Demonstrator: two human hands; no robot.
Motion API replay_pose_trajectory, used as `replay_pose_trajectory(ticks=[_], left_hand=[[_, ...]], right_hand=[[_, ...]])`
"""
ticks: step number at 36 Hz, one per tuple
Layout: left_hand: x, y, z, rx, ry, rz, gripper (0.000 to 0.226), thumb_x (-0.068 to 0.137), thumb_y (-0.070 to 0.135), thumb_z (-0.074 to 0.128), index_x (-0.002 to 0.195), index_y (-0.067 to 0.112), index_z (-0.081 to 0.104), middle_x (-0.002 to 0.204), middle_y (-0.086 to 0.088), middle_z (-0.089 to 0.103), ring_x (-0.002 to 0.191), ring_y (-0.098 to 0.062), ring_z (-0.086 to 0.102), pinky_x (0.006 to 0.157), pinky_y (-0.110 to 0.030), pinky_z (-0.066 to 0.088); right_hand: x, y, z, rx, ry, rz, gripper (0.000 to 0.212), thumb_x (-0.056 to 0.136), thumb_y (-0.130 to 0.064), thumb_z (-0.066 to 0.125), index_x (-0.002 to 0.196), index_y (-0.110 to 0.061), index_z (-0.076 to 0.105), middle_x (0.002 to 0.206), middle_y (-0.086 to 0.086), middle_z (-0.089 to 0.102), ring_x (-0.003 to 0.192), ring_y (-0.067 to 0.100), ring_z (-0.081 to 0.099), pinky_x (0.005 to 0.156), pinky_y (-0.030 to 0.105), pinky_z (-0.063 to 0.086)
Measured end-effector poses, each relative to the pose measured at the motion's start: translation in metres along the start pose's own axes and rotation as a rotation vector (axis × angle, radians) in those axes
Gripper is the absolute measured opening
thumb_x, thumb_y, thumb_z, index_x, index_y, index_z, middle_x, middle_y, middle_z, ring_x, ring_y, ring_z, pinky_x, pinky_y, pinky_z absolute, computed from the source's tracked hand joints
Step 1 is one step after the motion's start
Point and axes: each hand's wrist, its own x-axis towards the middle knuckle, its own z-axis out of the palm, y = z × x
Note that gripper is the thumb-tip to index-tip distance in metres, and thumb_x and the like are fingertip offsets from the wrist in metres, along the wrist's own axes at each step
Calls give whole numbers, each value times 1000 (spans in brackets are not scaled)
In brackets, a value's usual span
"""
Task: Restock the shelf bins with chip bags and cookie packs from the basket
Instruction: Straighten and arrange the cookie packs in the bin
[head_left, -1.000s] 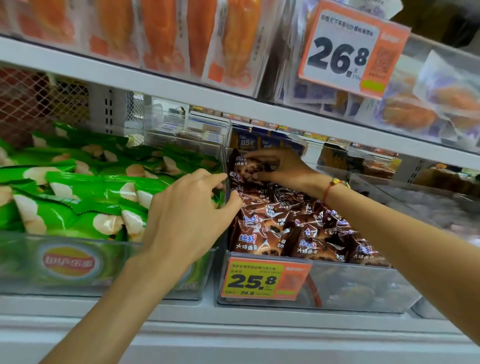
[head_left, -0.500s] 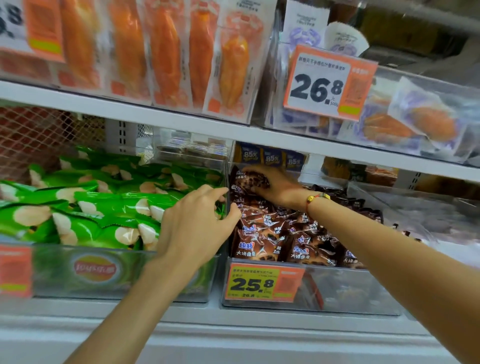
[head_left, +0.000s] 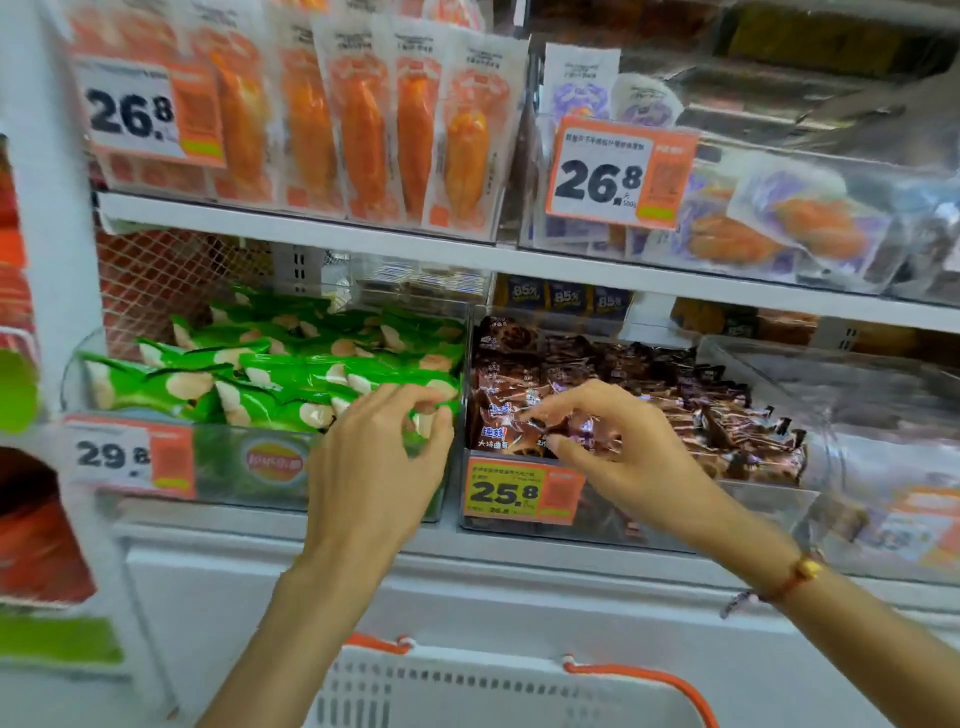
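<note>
The left hand (head_left: 379, 457) is raised at the near right corner of the clear left bin (head_left: 249, 470), its fingers curled, with thumb and fingertips close together at the edge of a green chip bag (head_left: 311, 382); motion blur makes it hard to tell whether it actually pinches the bag. The right hand (head_left: 613, 452) reaches over the front of the clear right bin (head_left: 769, 512), fingers bent and spread, fingertips touching the brown cookie packs (head_left: 623, 384) at the near left of the pile. A red cord bracelet (head_left: 795, 577) with a gold bead circles the right wrist.

The left bin is filled with green chip bags lying flat, their long axes running roughly left to right, stacked in overlapping rows toward the back. The right bin holds a loose heap of brown cookie packs tilted at mixed angles. Orange price tags hang on the fronts: 29.8 (head_left: 132, 457) on the left bin, 25.8 (head_left: 519, 493) on the right.

Half a second ago the right hand was deep at the far left of the cookie bin; it has drawn back to the front edge. The left hand has stayed by the divide between the bins, and its fingers are more curled.

At the bottom edge, near the person, is a white basket (head_left: 467, 691) with orange handles. On the shelf above, bins hold upright orange-and-white packets (head_left: 363, 124).
</note>
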Motion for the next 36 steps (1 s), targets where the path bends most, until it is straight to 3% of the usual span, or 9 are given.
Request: replay_pose_trajectory(ticks=[3,8,12,15,19,27,30,33,36], left_hand=[[-29,-6,-9,-65,-153,-167,7,88,38,61,84,39,67,73,17,62,66,-8,52,54,-26,36],[-79,-43,-3,-85,-550,-371,12,92,42,57,83,42,66,85,25,66,83,2,61,73,-28,50],[-125,-92,17,-79,-777,-457,14,95,37,56,84,42,64,89,22,66,82,2,61,68,-23,50],[-166,-130,39,-60,-946,-631,15,96,31,55,95,29,70,102,7,66,95,-19,64,87,-37,52],[-229,-155,66,-42,-1134,-844,22,100,25,47,82,17,57,83,-6,48,72,-21,48,76,-31,40],[-328,-168,111,-108,-1038,-1216,44,102,13,46,144,10,35,142,-20,44,107,-35,55,89,-37,47],[-341,-165,129,-164,-961,-1262,44,100,13,49,142,2,39,134,-23,50,109,-38,55,89,-42,47],[-344,-160,140,-160,-873,-1300,36,100,18,51,130,0,52,121,-24,59,107,-40,57,87,-44,46],[-346,-161,143,-174,-767,-1360,33,96,22,56,119,-1,60,110,-21,65,97,-35,62,80,-41,49]], right_hand=[[-30,-7,21,160,-35,21,19,84,-11,66,96,-24,71,82,-18,62,72,7,56,63,12,40],[-68,6,83,223,-330,166,23,89,-12,62,91,-34,69,86,-8,68,73,10,59,62,16,43],[-100,29,139,255,-628,309,19,95,-9,55,104,-18,68,93,1,68,80,14,63,74,26,51],[-131,47,183,241,-821,412,23,97,-7,51,114,-12,64,108,13,67,93,22,63,84,27,49],[-178,57,238,210,-974,548,27,98,-6,49,123,-4,59,124,19,60,107,37,57,92,41,45],[-245,72,310,179,-1108,782,60,100,-12,44,151,-13,13,154,14,20,132,38,36,106,48,36],[-250,77,331,278,-1038,828,46,97,-5,44,141,-10,28,138,8,35,116,36,45,98,48,40],[-257,85,351,339,-1000,863,27,92,7,43,109,-13,40,83,-1,44,65,19,43,61,37,32],[-250,81,354,520,-867,1074,34,89,14,41,116,2,57,100,15,62,85,29,58,67,35,48]])
